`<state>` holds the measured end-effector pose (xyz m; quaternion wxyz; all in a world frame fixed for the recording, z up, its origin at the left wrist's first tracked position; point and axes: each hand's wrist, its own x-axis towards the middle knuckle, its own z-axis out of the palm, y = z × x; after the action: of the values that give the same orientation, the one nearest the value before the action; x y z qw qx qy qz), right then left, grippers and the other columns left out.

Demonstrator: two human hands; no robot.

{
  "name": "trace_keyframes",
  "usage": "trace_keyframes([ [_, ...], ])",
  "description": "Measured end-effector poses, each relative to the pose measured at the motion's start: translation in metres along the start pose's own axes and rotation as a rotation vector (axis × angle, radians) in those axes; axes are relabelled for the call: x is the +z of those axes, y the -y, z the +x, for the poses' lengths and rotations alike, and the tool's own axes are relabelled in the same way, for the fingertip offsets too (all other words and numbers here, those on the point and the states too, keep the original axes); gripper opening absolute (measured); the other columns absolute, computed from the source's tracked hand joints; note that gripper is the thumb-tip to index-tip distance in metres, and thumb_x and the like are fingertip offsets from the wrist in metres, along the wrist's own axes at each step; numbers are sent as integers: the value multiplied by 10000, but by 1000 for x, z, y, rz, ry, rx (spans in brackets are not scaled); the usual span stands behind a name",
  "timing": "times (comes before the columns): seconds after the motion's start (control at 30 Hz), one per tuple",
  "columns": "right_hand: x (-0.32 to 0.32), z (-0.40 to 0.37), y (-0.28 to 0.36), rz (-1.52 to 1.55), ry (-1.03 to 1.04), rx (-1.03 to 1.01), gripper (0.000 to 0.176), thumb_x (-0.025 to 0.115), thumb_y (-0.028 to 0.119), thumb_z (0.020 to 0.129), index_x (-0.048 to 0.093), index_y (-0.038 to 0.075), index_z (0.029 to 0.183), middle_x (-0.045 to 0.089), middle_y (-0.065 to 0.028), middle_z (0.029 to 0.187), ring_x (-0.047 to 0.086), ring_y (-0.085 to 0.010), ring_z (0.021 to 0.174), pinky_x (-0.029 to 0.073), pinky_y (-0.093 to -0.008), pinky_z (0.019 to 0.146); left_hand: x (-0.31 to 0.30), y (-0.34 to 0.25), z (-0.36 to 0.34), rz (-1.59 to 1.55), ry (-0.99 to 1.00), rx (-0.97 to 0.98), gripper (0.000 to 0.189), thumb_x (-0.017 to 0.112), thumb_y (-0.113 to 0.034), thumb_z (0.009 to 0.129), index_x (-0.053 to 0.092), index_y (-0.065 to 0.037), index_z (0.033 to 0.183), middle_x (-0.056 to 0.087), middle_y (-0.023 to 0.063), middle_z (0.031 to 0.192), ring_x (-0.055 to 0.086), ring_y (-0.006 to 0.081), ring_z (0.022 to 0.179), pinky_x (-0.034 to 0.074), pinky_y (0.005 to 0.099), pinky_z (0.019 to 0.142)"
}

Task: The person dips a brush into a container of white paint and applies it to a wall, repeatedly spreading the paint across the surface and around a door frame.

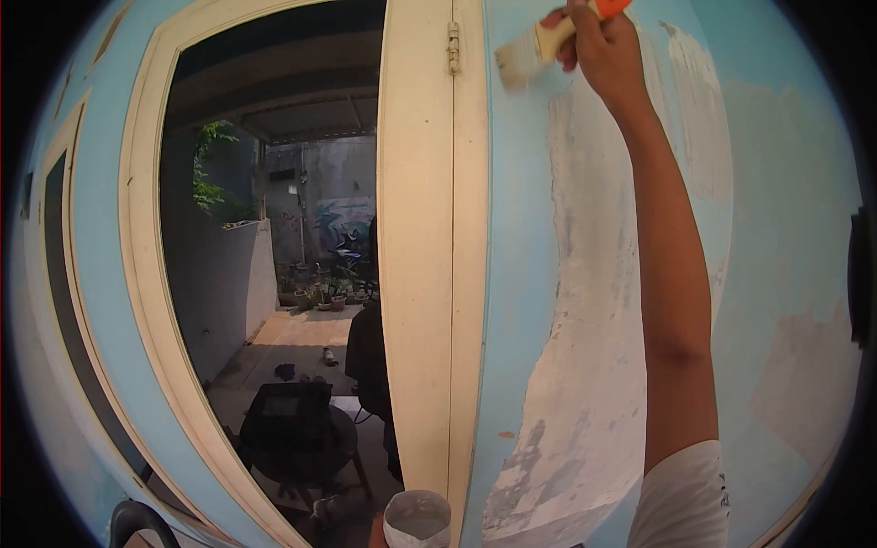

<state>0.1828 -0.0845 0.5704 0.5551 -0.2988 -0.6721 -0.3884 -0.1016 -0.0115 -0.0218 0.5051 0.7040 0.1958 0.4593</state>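
High up near the top edge, my right hand (603,50) is closed around a wide paintbrush (551,41) with a pale handle and an orange end. Its bristles point left and meet or nearly meet the light blue wall (521,183); the tip is slightly blurred. At the bottom, my left hand (376,532) grips a white cup (417,522) with greyish-white liquid inside. Only a sliver of that hand shows beside the cup. Below the brush runs a bare, whitish-grey peeled patch (594,301) with ragged edges.
Left of the blue wall stands a cream door frame (429,274) with a hinge (453,47). Its dark glass (301,210) shows a yard, potted plants and a stool-like dark shape. A dark curved object (142,522) sits at the lower left.
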Motion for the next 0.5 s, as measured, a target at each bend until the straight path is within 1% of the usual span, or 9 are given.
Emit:
trace_keyframes([
  [0.07,8,19,-8,41,-121,-172,139,462,166,1048,511,45,1002,642,-66,853,583,-94,587,523,-238,527,4,-3,2,-15,-9,-13,1072,870,-582,663,403,0,1432,562,176,1329,574,316,1202,489,432,959],
  [0.17,15,33,-13,17,-190,-181,151,492,182,1051,514,41,1001,629,-64,855,589,-86,621,536,-242,556,10,11,1,-20,-41,15,1055,869,-569,669,410,0,1429,562,179,1330,570,322,1212,484,432,967],
  [0.23,17,24,-18,93,-186,-181,170,507,199,1052,527,31,1032,617,-55,820,596,-92,639,532,-246,585,10,16,-2,-3,-64,56,1048,870,-558,671,411,0,1429,562,180,1331,568,325,1217,481,432,972],
  [0.3,15,5,-27,45,-14,-181,188,502,208,1056,535,22,1050,596,-38,776,597,-97,649,523,-248,622,11,4,-5,21,-24,28,1038,876,-529,676,406,0,1435,562,189,1327,568,327,1218,477,439,981],
  [0.33,16,-11,-24,-55,-13,-155,157,537,188,1036,550,33,1014,616,-74,745,608,-169,659,515,-306,652,12,-5,-5,22,-26,23,1038,876,-529,676,406,0,1435,562,189,1327,568,327,1218,477,439,981],
  [0.37,13,-26,-19,-54,-11,-147,157,537,188,1036,550,33,1014,616,-74,745,608,-169,659,515,-306,652,13,-16,-6,-50,-19,-16,1031,879,-513,676,406,1,1434,564,188,1323,570,327,1214,476,441,981],
  [0.43,6,-49,-1,-62,-24,-31,208,495,205,1018,562,20,954,722,-74,865,618,-105,573,511,-257,562,13,-12,-10,-125,-14,-57,1024,882,-498,676,407,2,1434,566,186,1320,572,328,1211,476,443,981],
  [0.47,1,-66,7,-61,-21,-25,208,495,205,1018,562,20,954,722,-74,865,618,-105,573,511,-257,562,10,6,-13,-37,-51,1,1009,886,-468,680,407,2,1433,569,184,1316,573,322,1208,476,441,981],
  [0.5,-5,-83,16,-46,76,107,217,499,211,1014,566,14,952,719,-78,852,613,-106,561,506,-255,552,8,16,-18,50,-88,60,994,889,-438,683,406,3,1431,571,183,1312,575,316,1205,476,439,981],
])
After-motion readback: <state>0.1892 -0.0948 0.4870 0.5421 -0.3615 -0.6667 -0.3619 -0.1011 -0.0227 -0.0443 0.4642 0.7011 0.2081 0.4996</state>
